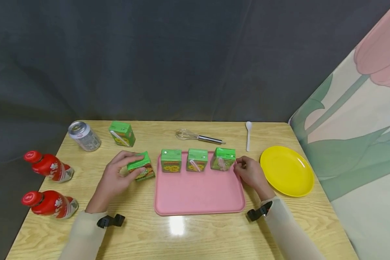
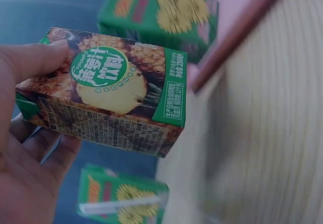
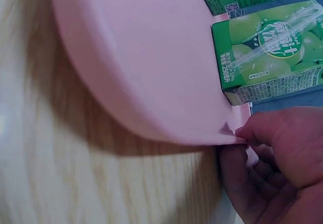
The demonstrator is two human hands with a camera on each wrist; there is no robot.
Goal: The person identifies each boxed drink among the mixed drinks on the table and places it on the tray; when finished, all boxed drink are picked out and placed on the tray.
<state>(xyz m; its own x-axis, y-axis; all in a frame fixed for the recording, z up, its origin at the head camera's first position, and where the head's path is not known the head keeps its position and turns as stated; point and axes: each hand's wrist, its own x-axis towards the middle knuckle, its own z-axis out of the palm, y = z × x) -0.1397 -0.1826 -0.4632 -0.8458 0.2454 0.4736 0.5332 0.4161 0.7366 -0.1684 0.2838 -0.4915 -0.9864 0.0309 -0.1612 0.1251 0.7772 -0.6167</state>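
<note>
My left hand [image 1: 114,177] grips a green pineapple juice box [image 2: 118,82] just left of the pink tray [image 1: 199,195], thumb on one side and fingers on the other. In the left wrist view its pineapple label faces the camera. On the tray's back part stand three more juice boxes in a row: a left one [image 1: 171,162], a middle one [image 1: 196,161] and a right one [image 1: 222,160], whose green grapes show in the right wrist view. With thumb and fingers, my right hand [image 1: 251,174] pinches the tray's right rim [image 3: 202,139] beside that box.
Another juice box [image 1: 122,134] and a silver can [image 1: 84,136] stand at the back left. Two red bottles [image 1: 53,168] are along the left edge. Behind the tray lie a whisk [image 1: 199,137] and a white spoon [image 1: 248,136]. A yellow plate [image 1: 286,171] sits at right.
</note>
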